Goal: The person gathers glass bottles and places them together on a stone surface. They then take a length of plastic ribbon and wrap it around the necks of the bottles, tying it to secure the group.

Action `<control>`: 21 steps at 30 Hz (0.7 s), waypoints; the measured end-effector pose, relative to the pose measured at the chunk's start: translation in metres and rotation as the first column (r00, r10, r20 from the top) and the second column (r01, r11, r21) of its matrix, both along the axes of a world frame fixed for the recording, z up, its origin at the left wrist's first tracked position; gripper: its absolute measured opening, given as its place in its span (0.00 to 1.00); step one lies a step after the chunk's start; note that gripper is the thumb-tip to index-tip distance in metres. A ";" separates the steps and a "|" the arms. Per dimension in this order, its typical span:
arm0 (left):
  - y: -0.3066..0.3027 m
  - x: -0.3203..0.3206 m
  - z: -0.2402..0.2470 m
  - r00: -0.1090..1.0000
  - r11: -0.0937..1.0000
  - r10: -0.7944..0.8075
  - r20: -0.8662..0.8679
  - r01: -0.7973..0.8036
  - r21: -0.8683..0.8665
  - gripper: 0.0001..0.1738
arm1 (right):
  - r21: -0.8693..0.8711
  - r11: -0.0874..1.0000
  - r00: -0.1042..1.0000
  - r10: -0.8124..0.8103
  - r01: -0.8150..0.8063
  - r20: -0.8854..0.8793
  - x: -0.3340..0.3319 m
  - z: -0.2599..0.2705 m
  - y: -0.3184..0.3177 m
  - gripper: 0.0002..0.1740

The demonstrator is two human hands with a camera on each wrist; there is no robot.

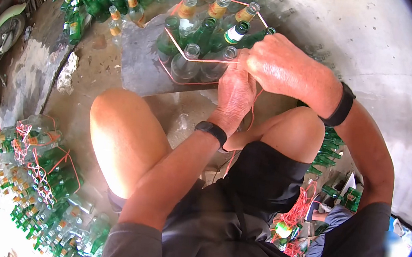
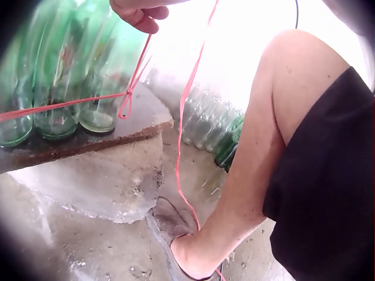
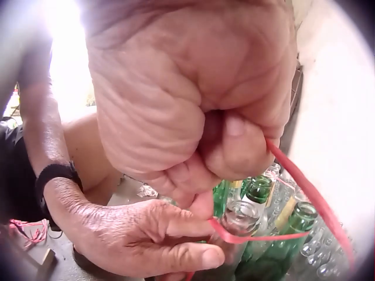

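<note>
Clear and green bottles (image 1: 189,68) stand grouped on a grey slab (image 1: 139,60), with red string (image 1: 209,61) round their necks and another loop lower down. At the near right corner of the group, my left hand (image 1: 235,93) pinches the string; in the left wrist view its fingertips (image 2: 146,20) have string running down to a small looped knot (image 2: 128,93) beside the bottle bases. Just above and touching it, my right hand (image 1: 285,63) is curled round the string, which comes out past its fingers in the right wrist view (image 3: 304,187). The palm hides part of the string there.
More bottles (image 1: 92,2) stand behind the slab and several (image 1: 45,206) lie at the lower left, some tied. A loose string (image 2: 180,146) hangs past my shoe (image 2: 170,225). Tangled red string (image 1: 299,208) lies at the right, near another person's leg. A pale wall rises on the right.
</note>
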State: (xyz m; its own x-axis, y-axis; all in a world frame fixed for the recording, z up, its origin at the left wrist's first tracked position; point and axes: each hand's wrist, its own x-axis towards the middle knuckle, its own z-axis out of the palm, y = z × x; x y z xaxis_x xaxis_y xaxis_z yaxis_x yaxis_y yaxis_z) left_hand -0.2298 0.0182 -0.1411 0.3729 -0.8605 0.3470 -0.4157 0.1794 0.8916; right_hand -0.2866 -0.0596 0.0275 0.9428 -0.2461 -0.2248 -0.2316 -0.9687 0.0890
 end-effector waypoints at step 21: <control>-0.001 0.001 0.010 0.995 0.998 -0.026 -0.094 0.032 0.059 0.20 | 0.303 0.891 0.934 -0.358 0.338 0.012 0.008 -0.013 -0.055 0.08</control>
State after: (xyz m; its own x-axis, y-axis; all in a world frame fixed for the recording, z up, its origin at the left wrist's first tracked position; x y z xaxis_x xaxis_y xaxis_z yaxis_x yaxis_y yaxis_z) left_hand -0.2284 0.0173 -0.1312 0.3761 -0.8897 0.2587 -0.3254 0.1346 0.9360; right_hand -0.2782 -0.1150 0.0149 0.8239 -0.4940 -0.2776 -0.5540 -0.8052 -0.2115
